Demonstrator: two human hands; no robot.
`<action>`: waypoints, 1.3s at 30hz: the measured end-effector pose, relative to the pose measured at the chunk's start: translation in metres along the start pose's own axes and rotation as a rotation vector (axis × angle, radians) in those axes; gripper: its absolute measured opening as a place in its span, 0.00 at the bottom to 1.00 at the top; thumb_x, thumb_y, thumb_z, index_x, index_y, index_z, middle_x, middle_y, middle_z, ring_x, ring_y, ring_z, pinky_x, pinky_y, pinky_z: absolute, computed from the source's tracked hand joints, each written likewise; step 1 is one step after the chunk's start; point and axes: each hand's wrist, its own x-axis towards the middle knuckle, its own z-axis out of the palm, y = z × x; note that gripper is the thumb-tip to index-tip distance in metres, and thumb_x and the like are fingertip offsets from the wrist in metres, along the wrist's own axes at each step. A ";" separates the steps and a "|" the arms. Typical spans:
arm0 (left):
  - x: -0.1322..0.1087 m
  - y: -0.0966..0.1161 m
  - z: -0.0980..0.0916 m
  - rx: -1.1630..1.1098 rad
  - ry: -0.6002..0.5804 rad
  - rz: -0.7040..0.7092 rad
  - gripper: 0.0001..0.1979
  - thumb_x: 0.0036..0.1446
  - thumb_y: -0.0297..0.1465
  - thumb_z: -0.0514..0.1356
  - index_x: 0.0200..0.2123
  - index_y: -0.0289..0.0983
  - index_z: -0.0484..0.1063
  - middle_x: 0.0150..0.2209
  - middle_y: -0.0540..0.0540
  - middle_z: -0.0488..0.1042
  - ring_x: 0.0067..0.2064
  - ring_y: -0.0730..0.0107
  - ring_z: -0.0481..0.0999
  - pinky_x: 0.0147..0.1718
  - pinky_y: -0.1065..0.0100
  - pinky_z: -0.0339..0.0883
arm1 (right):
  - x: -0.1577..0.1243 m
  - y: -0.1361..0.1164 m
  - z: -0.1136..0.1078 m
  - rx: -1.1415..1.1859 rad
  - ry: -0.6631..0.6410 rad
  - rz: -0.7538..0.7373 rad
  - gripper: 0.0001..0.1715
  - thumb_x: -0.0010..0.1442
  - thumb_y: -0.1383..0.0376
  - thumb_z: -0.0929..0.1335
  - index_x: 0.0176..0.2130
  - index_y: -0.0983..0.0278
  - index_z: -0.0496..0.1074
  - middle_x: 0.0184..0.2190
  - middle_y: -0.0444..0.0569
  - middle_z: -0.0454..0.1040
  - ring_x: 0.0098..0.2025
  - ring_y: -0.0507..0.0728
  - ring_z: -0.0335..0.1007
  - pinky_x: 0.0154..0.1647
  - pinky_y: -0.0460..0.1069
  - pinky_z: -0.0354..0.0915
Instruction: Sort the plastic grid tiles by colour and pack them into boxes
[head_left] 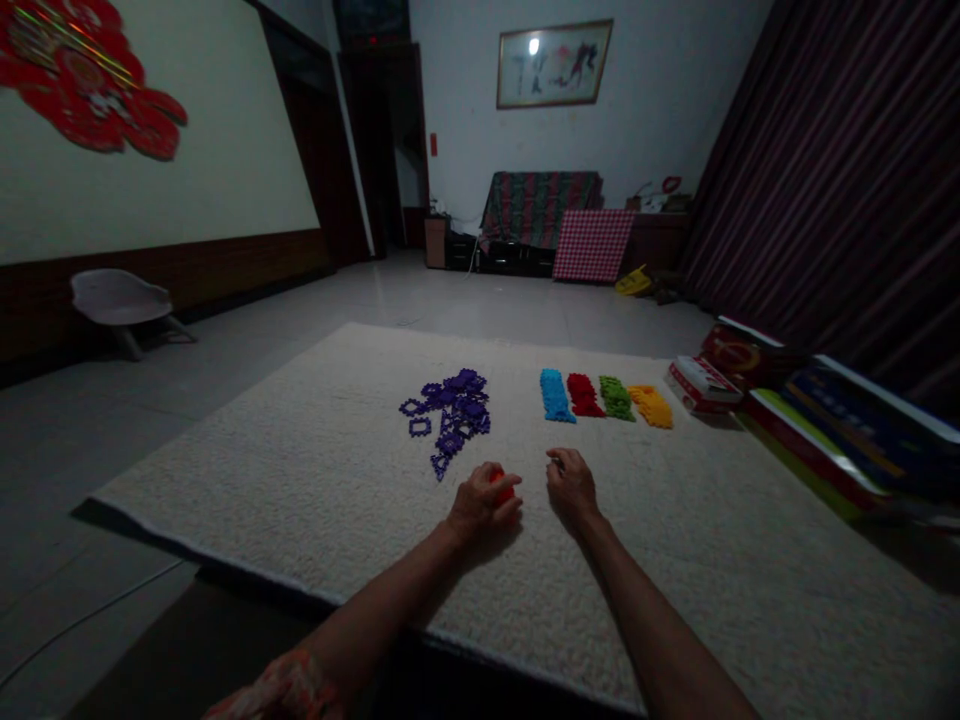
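My left hand (480, 503) is closed around some orange-red plastic pieces (504, 486), low over the pale mat (315, 480). Their exact shape is mostly covered by my fingers. To the right of it, my right hand (574, 486) is apart from the left, its fingers curled in; whatever it holds, if anything, is too small to make out. Just beyond my left hand lies a loose heap of purple plastic building pieces (466, 400) with notched edges. Past my right hand are neat rows of pieces: blue (555, 396), red (583, 396), green (616, 398) and yellow (651, 407).
A small white and red box (703, 384) stands at the mat's right side, beside larger flat boxes (862, 430). A low white chair (124, 300) is on the tiled floor at left. Checked cloth (594, 245) hangs by the far cabinet.
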 end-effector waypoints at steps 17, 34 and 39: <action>-0.001 0.007 -0.006 -0.160 -0.042 0.073 0.19 0.47 0.25 0.61 0.45 0.38 0.72 0.47 0.40 0.71 0.44 0.61 0.72 0.43 0.61 0.71 | 0.006 -0.016 0.001 -0.112 -0.094 0.099 0.14 0.57 0.71 0.63 0.38 0.63 0.77 0.39 0.54 0.78 0.42 0.61 0.71 0.50 0.55 0.63; 0.009 0.007 0.002 -0.022 -0.103 -0.020 0.11 0.54 0.30 0.62 0.42 0.41 0.76 0.47 0.41 0.71 0.46 0.59 0.70 0.43 0.58 0.70 | 0.010 -0.026 0.014 -0.030 -0.116 0.105 0.13 0.58 0.71 0.63 0.36 0.61 0.77 0.38 0.51 0.79 0.43 0.60 0.72 0.50 0.54 0.63; 0.008 0.015 0.005 0.033 -0.053 -0.035 0.05 0.56 0.33 0.61 0.35 0.40 0.76 0.42 0.42 0.71 0.41 0.61 0.69 0.42 0.60 0.69 | 0.007 -0.028 0.013 -0.034 -0.111 0.095 0.13 0.57 0.70 0.63 0.37 0.62 0.77 0.39 0.51 0.78 0.42 0.60 0.70 0.51 0.55 0.62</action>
